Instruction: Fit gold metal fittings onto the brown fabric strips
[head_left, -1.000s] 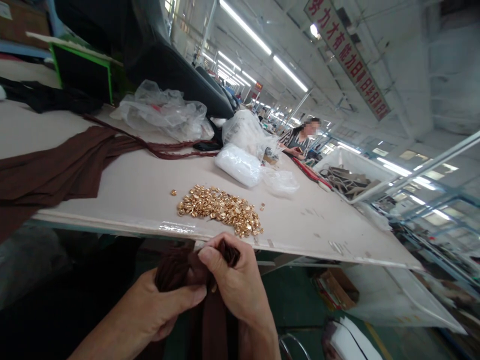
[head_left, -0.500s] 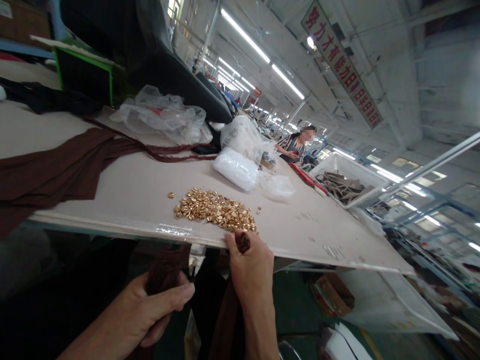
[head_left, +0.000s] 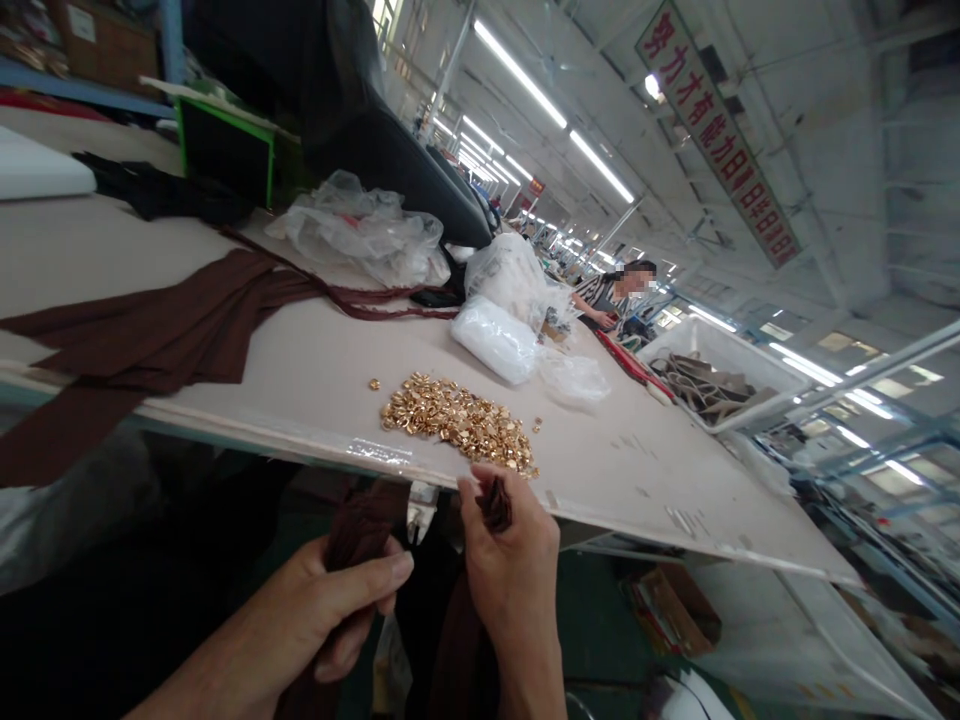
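Head view: the left hand grips a gathered bundle of dark brown fabric strips below the front edge of the pale, flat table, while the right hand curls around a folded brown fabric bunch near a heap of small, shiny gold-coloured pieces.

Pale worktable with small gold-coloured pieces in a heap, brown fabric strips and translucent plastic bags.

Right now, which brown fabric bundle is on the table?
The fanned strips left of the gold pieces; your left hand and right hand grip the others.
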